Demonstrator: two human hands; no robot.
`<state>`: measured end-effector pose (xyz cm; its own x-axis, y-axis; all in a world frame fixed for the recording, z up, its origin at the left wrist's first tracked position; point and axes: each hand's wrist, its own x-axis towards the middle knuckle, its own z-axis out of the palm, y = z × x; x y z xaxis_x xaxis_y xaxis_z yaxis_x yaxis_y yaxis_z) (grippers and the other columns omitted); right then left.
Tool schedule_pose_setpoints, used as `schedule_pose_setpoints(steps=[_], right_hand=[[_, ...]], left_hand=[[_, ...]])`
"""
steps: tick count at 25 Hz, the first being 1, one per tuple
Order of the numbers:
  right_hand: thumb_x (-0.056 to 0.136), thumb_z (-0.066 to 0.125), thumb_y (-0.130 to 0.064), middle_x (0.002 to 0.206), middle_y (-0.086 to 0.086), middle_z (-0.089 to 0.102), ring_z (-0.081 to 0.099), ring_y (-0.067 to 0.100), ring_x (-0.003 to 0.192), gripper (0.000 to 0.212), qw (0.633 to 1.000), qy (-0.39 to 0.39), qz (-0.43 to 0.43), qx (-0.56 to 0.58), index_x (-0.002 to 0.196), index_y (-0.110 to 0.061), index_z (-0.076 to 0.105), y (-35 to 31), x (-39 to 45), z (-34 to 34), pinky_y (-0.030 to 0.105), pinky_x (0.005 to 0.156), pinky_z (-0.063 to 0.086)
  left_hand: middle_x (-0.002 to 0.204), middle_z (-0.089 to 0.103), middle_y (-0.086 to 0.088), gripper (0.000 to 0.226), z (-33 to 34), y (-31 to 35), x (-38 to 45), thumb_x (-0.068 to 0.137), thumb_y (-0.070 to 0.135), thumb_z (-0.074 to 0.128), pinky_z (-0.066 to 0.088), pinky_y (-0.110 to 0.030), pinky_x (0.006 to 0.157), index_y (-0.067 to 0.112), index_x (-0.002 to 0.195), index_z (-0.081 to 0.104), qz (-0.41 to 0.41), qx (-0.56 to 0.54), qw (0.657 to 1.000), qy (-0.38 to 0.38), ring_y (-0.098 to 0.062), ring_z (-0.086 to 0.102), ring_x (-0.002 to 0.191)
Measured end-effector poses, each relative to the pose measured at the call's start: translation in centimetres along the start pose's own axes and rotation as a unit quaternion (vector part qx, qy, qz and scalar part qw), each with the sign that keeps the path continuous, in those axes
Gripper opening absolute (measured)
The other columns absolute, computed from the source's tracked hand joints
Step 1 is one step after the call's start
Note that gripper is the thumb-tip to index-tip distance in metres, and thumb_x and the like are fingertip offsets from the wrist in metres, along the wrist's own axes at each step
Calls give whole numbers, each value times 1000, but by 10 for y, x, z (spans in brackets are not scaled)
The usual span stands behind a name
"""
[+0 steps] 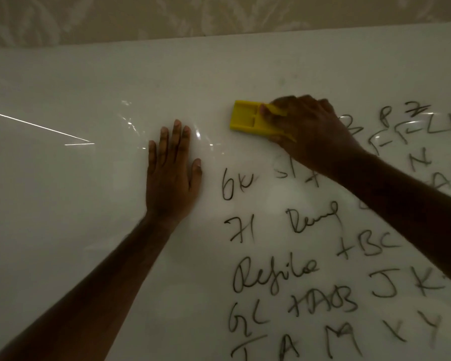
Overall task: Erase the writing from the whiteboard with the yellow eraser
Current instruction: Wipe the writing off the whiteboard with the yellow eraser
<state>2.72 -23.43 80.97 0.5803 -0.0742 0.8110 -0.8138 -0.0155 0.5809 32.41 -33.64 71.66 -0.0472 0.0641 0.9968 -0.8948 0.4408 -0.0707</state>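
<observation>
Since the whiteboard [63,191] still carries marker writing [297,277] across its right side, we brace it with our left hand [171,175] open and flat, right hand [310,131] gripping the yellow eraser [248,117] against its upper middle.

Dim, warm light; glare streaks cross the glossy whiteboard [63,178], and the right-edge writing [414,126] blurs.

R hand [307,131] grips yellow eraser [248,118] on whiteboard [89,204]; L hand [172,178] flat beside writing [284,277]
</observation>
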Motion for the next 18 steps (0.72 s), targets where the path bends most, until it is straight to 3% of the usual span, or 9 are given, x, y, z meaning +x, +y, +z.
schedule_pose_setpoints(steps=[3,7,11,15,18], right_hand=[[100,44,-43,146,18,55,58,45,118,60,1000,8,6,7,153,-16,48,-22,19,12,60,93,50],[101,56,-35,148,17,54,60,39,117,58,997,4,-83,8,155,-16,45,-53,-26,18,56,93,50],[98,68,-27,145,21,59,65,40,116,62,989,14,-148,12,154,-14,46,-34,-68,8,56,92,54],[99,67,-29,146,20,58,63,45,116,61,997,21,-68,-1,154,-15,48,-1,-35,4,58,91,52],[100,60,-34,150,19,55,60,45,122,59,1000,6,-26,15,155,-16,47,-19,-5,12,60,95,50]], left_hand=[[181,22,-13,68,0,-1,0,112,38,35,11,-54,138,8,172,27,6,2,1000,2,-34,16,169],[180,23,-14,67,-1,-3,-2,112,37,34,11,-54,137,7,172,28,8,13,1000,4,-35,17,168],[181,23,-13,67,-2,-1,-3,111,35,36,12,-54,137,8,172,28,5,12,1000,5,-34,17,168],[181,22,-13,67,-2,0,-3,112,36,35,10,-53,138,8,172,27,4,13,1000,2,-35,16,169],[181,22,-12,67,-2,-1,-3,112,35,36,8,-50,138,8,172,27,5,15,1000,3,-34,16,169]])
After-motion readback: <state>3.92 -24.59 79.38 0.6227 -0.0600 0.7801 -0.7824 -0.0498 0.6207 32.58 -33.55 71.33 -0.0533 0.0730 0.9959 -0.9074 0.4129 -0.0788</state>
